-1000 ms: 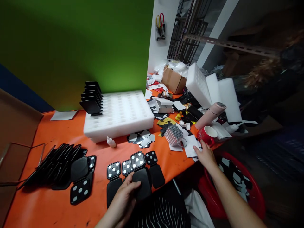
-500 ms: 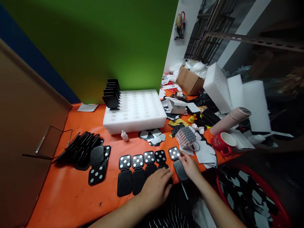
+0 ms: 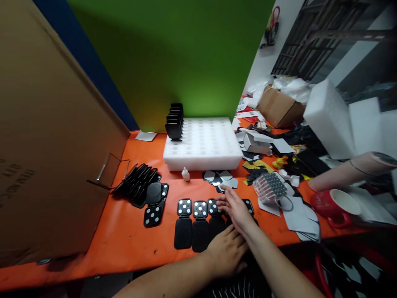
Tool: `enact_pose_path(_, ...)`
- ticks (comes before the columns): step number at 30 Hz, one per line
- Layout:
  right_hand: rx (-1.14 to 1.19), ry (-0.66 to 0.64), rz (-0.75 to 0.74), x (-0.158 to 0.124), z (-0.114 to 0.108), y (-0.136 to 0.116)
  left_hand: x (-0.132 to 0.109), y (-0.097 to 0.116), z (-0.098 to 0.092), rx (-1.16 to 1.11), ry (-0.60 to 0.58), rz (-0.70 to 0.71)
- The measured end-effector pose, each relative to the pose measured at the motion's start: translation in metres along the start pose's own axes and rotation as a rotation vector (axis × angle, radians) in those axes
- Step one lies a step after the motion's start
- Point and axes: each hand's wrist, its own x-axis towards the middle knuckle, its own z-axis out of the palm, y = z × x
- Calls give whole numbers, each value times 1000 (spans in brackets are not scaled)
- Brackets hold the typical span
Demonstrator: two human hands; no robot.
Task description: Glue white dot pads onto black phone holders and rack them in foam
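Note:
Several black hinged folding plates (image 3: 183,233) lie opened out in a row, their upper squares dotted with white round pads. My right hand (image 3: 235,207) reaches across the row, fingers stretched out and apart, its tips just short of the pile of grey-white and black rounded pieces (image 3: 217,180). It appears to hold nothing. Low over the right part of the row is my left hand (image 3: 228,250), back upward, fingers reaching forward and partly covered by my right wrist. Both hands hide some of the plates.
A white foam block (image 3: 203,161) with slots holds several upright black plates (image 3: 174,129). Before it stands a small white dropper bottle (image 3: 185,174). More black plates (image 3: 136,184) are heaped at left by a wire stand. A red mug (image 3: 321,205) and pink flask (image 3: 347,171) are at right.
My right hand has left the rightmost plate and moved left and forward over the row. My left hand has shifted towards the right end. The camera view has swung left.

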Motion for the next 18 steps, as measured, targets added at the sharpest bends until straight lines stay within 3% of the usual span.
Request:
enact_pose_path(2, 276, -141, 140, 25, 45, -3, -1, -1, 4, 18, 31, 30)
enact_pose_path(5, 441, -231, 398, 62, 99, 2, -3, -3, 12, 38, 74, 78)
enact_pose_path(9, 474, -221, 521, 96, 138, 8, -5, -5, 15, 0, 41, 58)
enact_pose_path(11, 462, -194, 502, 101, 140, 4, -5, -5, 14, -23, 37, 49)
enact_pose_path(13, 445, -191, 466, 97, 127, -5, -5, -5, 11, -24, 55, 56)
enact_pose_path(16, 336, -160, 245, 74, 84, -20, -4, -5, 3, -12, 71, 40)
enact_pose_path(18, 237, -57, 65, 55, 47, -26, -5, -5, -3, -11, 73, 16)
